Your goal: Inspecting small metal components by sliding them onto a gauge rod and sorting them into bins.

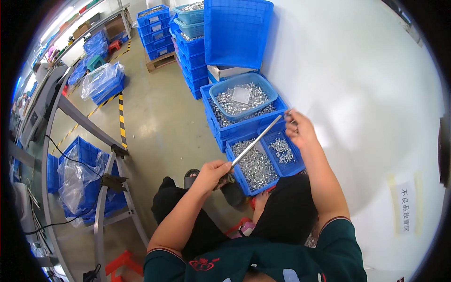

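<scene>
My left hand [212, 175] is closed round the lower end of a thin, straight metal rod [256, 141], which slants up to the right. Just beyond the rod's tip, my right hand [301, 131] is raised with its fingers pinched together. What sits between those fingers is too small to make out. Below the rod lies a blue bin [238, 175] full of small shiny metal parts [258, 171]. A smaller blue basket [297, 165] at its right side holds a smaller heap of similar parts [281, 149].
Farther off, a light-blue basin [271, 89] of metal parts rests on a larger blue crate [206, 101]. Stacked blue crates [193, 61] stand behind. A white wall [357, 94] bounds the right side; a grey metal frame [84, 117] stands left. My knees flank the bin's near end.
</scene>
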Action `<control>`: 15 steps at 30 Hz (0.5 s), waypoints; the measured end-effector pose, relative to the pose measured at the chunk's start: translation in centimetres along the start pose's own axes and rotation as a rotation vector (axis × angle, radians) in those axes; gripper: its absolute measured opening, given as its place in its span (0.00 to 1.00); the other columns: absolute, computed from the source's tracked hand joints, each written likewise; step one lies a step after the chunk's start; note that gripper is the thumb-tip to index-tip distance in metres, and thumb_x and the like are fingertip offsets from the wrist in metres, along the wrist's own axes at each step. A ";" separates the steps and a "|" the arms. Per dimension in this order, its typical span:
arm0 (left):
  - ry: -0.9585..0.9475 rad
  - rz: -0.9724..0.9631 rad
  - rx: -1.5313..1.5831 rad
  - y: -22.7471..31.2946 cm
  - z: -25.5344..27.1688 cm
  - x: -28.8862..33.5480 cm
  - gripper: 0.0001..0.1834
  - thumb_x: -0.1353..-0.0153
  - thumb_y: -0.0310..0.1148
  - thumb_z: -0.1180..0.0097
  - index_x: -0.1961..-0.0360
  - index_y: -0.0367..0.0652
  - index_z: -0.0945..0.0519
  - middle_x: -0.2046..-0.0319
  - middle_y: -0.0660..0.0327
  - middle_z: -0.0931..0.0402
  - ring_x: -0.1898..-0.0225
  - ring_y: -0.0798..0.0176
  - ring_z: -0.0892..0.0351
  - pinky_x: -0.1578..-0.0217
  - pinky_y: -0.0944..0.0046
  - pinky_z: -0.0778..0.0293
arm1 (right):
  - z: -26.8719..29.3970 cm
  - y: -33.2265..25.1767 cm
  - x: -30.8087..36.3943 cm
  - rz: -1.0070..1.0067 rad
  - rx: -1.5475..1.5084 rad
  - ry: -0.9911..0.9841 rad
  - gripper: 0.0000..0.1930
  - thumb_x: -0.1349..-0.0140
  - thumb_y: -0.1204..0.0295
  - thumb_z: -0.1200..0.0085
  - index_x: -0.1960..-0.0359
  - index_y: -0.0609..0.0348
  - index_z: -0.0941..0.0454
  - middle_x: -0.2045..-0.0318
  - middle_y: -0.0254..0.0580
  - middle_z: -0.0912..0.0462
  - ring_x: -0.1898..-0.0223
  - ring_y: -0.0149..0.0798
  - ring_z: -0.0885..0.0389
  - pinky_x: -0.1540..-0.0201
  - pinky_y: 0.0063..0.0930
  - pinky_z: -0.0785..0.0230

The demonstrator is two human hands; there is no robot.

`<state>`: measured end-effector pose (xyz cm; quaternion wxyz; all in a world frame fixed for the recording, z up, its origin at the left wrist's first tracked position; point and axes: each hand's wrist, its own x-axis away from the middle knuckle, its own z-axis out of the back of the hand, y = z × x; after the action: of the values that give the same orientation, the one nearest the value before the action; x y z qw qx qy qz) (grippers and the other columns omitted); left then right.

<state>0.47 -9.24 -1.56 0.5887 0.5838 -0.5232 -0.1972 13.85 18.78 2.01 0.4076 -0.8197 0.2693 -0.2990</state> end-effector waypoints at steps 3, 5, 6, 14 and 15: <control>0.016 -0.014 0.009 0.1 0.3 -0.2 0.14 0.40 0.41 0.49 0.71 0.40 0.23 0.85 0.68 0.34 0.86 0.76 0.40 0.85 0.75 0.45 | -0.5 0.1 -0.2 -0.183 -0.083 -0.127 0.06 0.40 0.71 0.51 0.66 0.62 0.27 0.74 0.38 0.26 0.87 0.20 0.42 0.89 0.11 0.53; 0.015 -0.035 0.010 -0.1 0.6 -0.3 0.14 0.40 0.41 0.48 0.71 0.40 0.23 0.85 0.68 0.34 0.86 0.76 0.40 0.85 0.75 0.45 | -0.8 0.8 0.0 -0.213 -0.088 -0.127 0.06 0.40 0.72 0.51 0.66 0.62 0.27 0.73 0.39 0.26 0.86 0.19 0.42 0.89 0.10 0.53; 0.017 -0.037 0.002 -0.2 0.6 -0.3 0.14 0.41 0.41 0.48 0.72 0.39 0.23 0.85 0.68 0.34 0.86 0.76 0.40 0.86 0.74 0.45 | -0.8 0.9 0.0 -0.246 -0.089 -0.134 0.06 0.40 0.72 0.51 0.65 0.62 0.27 0.72 0.40 0.25 0.86 0.19 0.41 0.89 0.10 0.52; 0.075 -0.034 -0.011 -0.7 0.9 -0.6 0.14 0.41 0.40 0.48 0.72 0.39 0.23 0.85 0.68 0.34 0.85 0.76 0.39 0.87 0.74 0.45 | -1.5 0.6 0.2 -0.268 -0.059 -0.136 0.07 0.38 0.72 0.54 0.64 0.63 0.28 0.70 0.43 0.24 0.86 0.18 0.41 0.89 0.09 0.52; 0.075 -0.038 -0.011 -0.6 0.9 -0.6 0.14 0.41 0.40 0.48 0.72 0.39 0.23 0.85 0.68 0.34 0.85 0.76 0.39 0.86 0.74 0.45 | -1.3 0.5 0.1 -0.265 -0.074 -0.151 0.07 0.38 0.73 0.54 0.64 0.63 0.28 0.69 0.43 0.25 0.86 0.18 0.41 0.89 0.09 0.52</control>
<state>-0.26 -9.34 -2.52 0.6074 0.5974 -0.4883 -0.1891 12.91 17.79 2.25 0.3533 -0.8826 0.1382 -0.2777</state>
